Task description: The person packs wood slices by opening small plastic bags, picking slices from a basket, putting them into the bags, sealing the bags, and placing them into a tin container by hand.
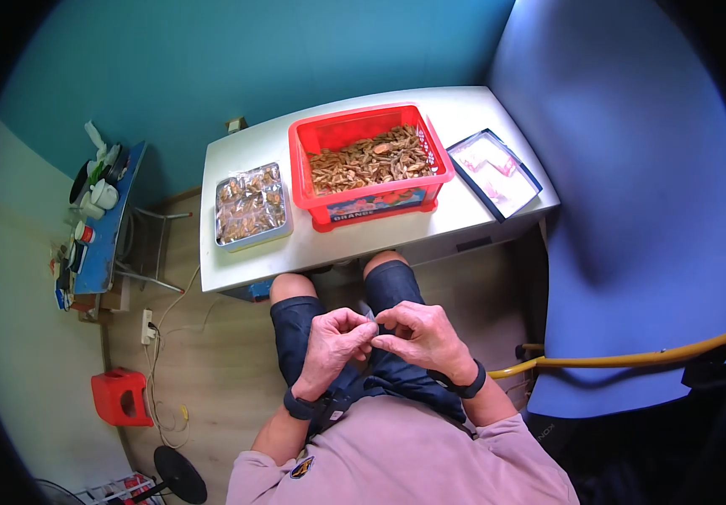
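Above my lap, my left hand [337, 345] pinches a small clear plastic piece [366, 310], whose tip shows between the hands. Close beside it, my right hand [413, 333] has thumb and forefinger curled towards the same spot; whether it touches the plastic I cannot tell. On the white table [321, 260] in front stands a red basket [305, 181] with many brown dried pieces [371, 160] inside. Left of the basket, a metal tin [251, 239] holds small clear packets of brown pieces [249, 204]. A dark-rimmed tray [477, 193] with clear and pink-printed bags [495, 168] lies to the right.
A blue side table [123, 202] with cups and other items stands at the left. On the floor are a red stool [121, 396], a power strip [147, 326] and cables. A blue panel [632, 278] and a yellow bar [632, 359] are at the right.
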A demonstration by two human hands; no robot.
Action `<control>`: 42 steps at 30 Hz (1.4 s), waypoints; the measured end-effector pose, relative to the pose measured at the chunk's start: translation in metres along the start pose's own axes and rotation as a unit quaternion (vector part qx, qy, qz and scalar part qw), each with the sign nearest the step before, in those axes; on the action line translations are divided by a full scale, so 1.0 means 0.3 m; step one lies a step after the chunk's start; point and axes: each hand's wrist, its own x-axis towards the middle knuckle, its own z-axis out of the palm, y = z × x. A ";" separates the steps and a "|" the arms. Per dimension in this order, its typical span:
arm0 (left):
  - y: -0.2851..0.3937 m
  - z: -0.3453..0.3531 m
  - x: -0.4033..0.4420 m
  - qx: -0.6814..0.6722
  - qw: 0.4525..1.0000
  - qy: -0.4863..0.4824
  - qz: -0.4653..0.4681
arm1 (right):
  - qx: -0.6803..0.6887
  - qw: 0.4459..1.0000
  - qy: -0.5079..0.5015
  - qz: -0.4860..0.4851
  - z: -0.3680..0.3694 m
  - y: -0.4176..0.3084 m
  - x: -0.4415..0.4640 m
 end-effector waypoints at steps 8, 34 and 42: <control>-0.012 0.010 -0.006 0.007 1.000 -0.014 -0.005 | -0.031 0.998 0.016 -0.055 0.047 0.031 -0.029; -0.040 0.030 -0.005 0.138 0.984 -0.077 -0.076 | 0.290 0.910 -0.102 0.278 0.050 0.142 -0.102; -0.088 0.027 0.005 0.256 0.966 -0.016 0.009 | 0.325 0.916 -0.083 0.220 0.090 0.125 -0.118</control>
